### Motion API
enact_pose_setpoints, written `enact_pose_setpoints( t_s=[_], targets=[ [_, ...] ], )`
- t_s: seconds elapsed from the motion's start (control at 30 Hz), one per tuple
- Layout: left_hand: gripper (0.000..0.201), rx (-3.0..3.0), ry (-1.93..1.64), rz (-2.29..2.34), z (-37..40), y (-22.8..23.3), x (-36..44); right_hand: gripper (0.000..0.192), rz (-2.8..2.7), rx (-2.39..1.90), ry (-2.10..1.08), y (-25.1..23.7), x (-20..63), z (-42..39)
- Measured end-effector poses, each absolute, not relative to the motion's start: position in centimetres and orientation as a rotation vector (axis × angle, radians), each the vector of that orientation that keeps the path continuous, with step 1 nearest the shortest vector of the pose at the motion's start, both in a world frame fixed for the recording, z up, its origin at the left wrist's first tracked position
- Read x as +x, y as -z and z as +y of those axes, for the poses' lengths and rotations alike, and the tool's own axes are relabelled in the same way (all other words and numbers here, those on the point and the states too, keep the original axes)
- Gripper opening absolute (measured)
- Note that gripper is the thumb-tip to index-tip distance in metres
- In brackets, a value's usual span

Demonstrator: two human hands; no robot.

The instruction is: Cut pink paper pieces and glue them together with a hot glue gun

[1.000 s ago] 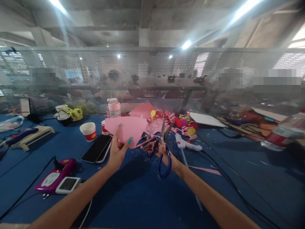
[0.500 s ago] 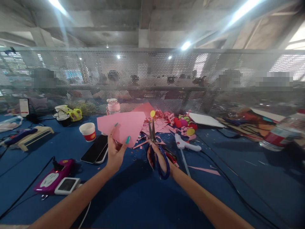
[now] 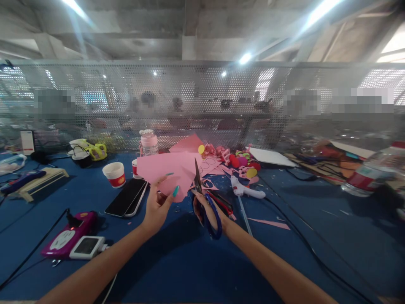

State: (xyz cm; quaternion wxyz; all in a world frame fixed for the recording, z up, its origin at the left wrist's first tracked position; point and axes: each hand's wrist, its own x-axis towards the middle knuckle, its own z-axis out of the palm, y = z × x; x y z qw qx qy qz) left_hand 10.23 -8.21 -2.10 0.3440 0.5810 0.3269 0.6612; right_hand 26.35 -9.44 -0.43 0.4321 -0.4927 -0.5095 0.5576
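A sheet of pink paper (image 3: 167, 171) is pinched at its lower edge between the thumb and fingers of my left hand (image 3: 158, 207), above the blue table. My right hand (image 3: 205, 209) grips the dark blue handles of a pair of scissors (image 3: 198, 179), blades pointing up and away. The scissors' blades meet the right edge of the pink paper; one blade shows in front and the other is partly hidden by the sheet. Behind the hands lie pink paper scraps (image 3: 210, 166), some with circles drawn on them.
A white glue gun (image 3: 248, 190) with its cord lies right of the scissors. On the left are a phone (image 3: 125, 198), a paper cup (image 3: 114, 174) and a purple power strip (image 3: 68, 236). A pink-lidded bottle (image 3: 148, 143) stands behind, before a perforated metal screen (image 3: 202, 93).
My left hand has moved the pink paper to the right, against the scissors. The blades, clear of the sheet before, are now at its right edge.
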Motion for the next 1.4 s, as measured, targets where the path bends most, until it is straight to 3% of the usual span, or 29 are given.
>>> enact_pose_setpoints(
  t_s=[0.8, 1.4],
  targets=[
    [0.049, 1.560, -1.708, 0.829, -8.0, 2.7, 10.1, 0.040, -1.473, -1.134, -1.147, 1.7, 26.5, -9.8],
    [0.049, 1.566, -1.710, 0.909, -8.2, 3.0, 10.0, 0.040, -1.456, -1.109, -1.143, 2.0, 26.3, -9.8]
  ],
)
